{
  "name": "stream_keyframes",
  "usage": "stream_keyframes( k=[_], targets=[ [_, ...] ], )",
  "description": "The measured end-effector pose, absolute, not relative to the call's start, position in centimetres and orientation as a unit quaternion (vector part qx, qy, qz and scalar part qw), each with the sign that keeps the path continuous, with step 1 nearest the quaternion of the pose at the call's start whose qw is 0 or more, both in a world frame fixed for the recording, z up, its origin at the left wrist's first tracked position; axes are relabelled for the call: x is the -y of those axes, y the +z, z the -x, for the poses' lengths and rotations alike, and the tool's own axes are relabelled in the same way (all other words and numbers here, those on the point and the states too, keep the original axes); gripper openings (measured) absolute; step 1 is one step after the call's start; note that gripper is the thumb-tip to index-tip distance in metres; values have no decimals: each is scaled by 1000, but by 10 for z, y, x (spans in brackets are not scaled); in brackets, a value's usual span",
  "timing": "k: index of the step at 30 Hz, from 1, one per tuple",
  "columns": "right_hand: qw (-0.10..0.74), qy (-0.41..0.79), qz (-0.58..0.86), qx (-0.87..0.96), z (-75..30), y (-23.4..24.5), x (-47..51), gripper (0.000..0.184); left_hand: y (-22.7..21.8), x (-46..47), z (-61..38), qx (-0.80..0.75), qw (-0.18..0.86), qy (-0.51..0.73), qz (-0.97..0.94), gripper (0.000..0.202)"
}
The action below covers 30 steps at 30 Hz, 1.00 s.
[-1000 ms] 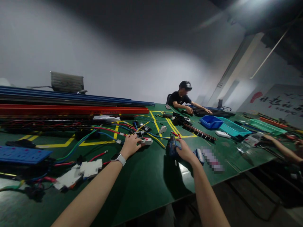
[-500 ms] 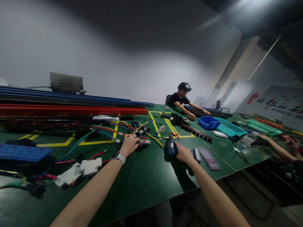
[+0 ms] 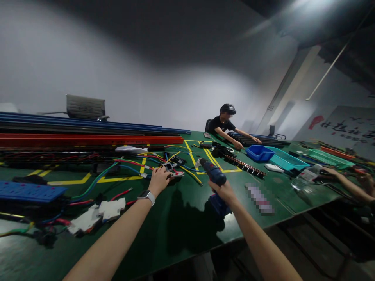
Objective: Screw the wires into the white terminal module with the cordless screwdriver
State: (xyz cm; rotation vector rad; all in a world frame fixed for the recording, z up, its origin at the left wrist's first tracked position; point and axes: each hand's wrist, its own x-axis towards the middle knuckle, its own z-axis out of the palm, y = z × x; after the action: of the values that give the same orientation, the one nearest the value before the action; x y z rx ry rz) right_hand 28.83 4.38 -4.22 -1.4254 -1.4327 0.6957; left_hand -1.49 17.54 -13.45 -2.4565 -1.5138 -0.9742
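My left hand [image 3: 160,180], wearing a watch, is closed on a small white circuit breaker [image 3: 177,174] with a red mark, low over the table. Coloured wires [image 3: 152,158] spread out just beyond it, and my fingers hide part of the breaker. In my right hand [image 3: 224,192] is a blue cordless drill [image 3: 214,173], fingers wrapped round its handle. The drill is raised above the table, its nose pointing forward and left towards the wires. A small white piece [image 3: 197,164] shows right by the drill's tip; whether they touch I cannot tell.
White wired modules [image 3: 113,208] and a blue power strip [image 3: 32,191] lie at left. Long red [image 3: 88,139] and blue rails stretch behind. Blue [image 3: 259,153] and turquoise [image 3: 288,160] bins stand at right. A co-worker [image 3: 224,125] reaches across the far side; another person's arm [image 3: 348,183] is at right.
My right hand has lifted and tilted the drill, turning its nose forward and left. My left hand has stayed nearly in place on the circuit breaker.
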Motion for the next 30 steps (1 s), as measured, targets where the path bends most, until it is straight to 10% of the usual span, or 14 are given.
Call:
stream_keyframes(
  k=[7,30],
  targets=[
    [457,446,544,544,-238,-28,-20,15,-132,-167,12,502,77,-308,804,21],
    [380,445,546,600,-209,-25,-20,19,-144,-179,10,525,52,-272,805,24]
  ],
)
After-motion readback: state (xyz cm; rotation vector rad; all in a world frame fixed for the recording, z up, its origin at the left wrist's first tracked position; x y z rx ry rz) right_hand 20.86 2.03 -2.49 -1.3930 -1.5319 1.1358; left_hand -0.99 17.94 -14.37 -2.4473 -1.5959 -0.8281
